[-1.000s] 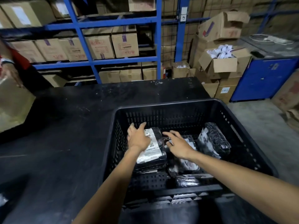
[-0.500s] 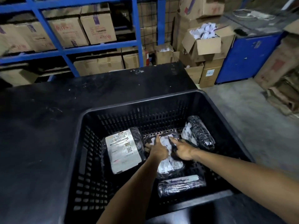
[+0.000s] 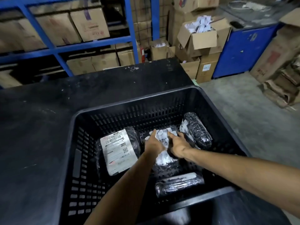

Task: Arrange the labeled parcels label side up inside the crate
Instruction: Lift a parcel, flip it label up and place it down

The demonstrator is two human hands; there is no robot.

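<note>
A black slotted crate (image 3: 76, 159) stands on the dark table. Inside at the left lies a black wrapped parcel (image 3: 117, 151) with its white label facing up. In the middle lies a second parcel (image 3: 164, 158) with a crumpled white label up; my left hand (image 3: 153, 143) and my right hand (image 3: 177, 143) both rest on its far end, fingers spread on it. A third parcel (image 3: 197, 132) leans against the right wall, its label on the side. A slim parcel (image 3: 179, 184) lies near the front wall.
The black table (image 3: 40, 127) stretches left and behind the crate. Blue shelving (image 3: 90, 44) holds cardboard boxes behind it. Open cartons (image 3: 199, 38) and a blue cabinet (image 3: 243, 49) stand at the right, above the concrete floor (image 3: 243, 103).
My left hand has left the left parcel, which now lies label up, and joined my right hand on the middle parcel. The camera view has shifted down and right.
</note>
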